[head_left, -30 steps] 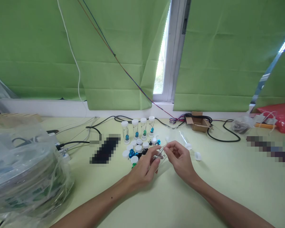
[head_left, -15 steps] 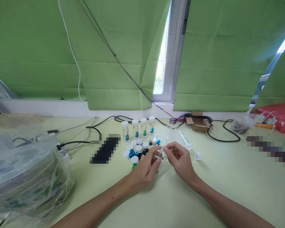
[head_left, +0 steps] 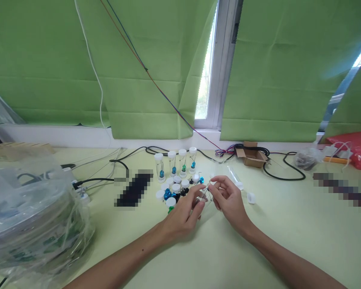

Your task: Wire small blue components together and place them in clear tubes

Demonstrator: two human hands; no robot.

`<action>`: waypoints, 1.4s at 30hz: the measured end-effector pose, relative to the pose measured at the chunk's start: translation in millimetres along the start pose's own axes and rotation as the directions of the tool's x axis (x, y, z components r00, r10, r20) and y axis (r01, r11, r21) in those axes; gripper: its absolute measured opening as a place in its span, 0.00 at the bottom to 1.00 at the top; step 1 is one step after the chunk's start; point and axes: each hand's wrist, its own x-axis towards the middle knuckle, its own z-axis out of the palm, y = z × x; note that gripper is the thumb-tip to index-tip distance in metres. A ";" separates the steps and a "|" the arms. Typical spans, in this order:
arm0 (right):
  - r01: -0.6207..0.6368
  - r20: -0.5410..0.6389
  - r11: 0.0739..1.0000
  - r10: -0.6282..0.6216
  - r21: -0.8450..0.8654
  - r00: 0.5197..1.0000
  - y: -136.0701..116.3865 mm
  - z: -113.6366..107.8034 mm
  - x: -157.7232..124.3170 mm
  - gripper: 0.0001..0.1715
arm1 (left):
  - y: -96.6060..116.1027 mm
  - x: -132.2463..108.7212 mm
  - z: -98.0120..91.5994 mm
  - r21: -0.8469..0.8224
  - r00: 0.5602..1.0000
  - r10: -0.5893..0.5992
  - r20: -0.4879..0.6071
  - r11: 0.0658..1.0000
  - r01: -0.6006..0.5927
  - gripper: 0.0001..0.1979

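My left hand (head_left: 185, 210) is curled round a small clear and metallic piece, too small to make out fully. Close on its right, my right hand (head_left: 228, 200) pinches thin wire-like ends at the top of that piece. Behind my left hand lies a cluster of white caps (head_left: 176, 188) with blue parts (head_left: 167, 194), black parts and a green part (head_left: 171, 209). Several clear tubes with white caps (head_left: 159, 166) stand upright behind them, each with a small coloured part inside. A clear tube (head_left: 234, 176) lies beyond my right hand, and a loose white cap (head_left: 251, 198) is to its right.
A plastic-wrapped bundle (head_left: 39, 224) fills the left side. A blurred dark object (head_left: 134, 189) lies left of the caps. Along the back are black cables (head_left: 152, 150), an open cardboard box (head_left: 252, 156), a clear bag (head_left: 307, 158) and a red bag (head_left: 356, 148).
My right hand's fingers have shifted slightly at the wire-like ends. My left hand has kept nearly the same pose. The whole view has moved very slightly.
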 end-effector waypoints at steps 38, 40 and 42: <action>-0.017 0.014 1.000 0.017 0.000 1.000 1.2 3.9 0.4 0.19 | -3.8 -0.2 1.1 0.018 1.000 0.026 -0.014 1.000 -0.026 0.18; -0.028 0.017 1.000 0.028 -0.013 0.999 0.4 4.3 -0.3 0.20 | -2.9 0.1 1.3 0.018 1.000 0.026 -0.014 1.000 -0.025 0.18; -0.033 0.024 0.999 0.034 -0.022 0.999 0.0 4.4 -0.9 0.21 | -1.6 0.4 1.5 0.018 1.000 0.014 -0.013 1.000 -0.014 0.18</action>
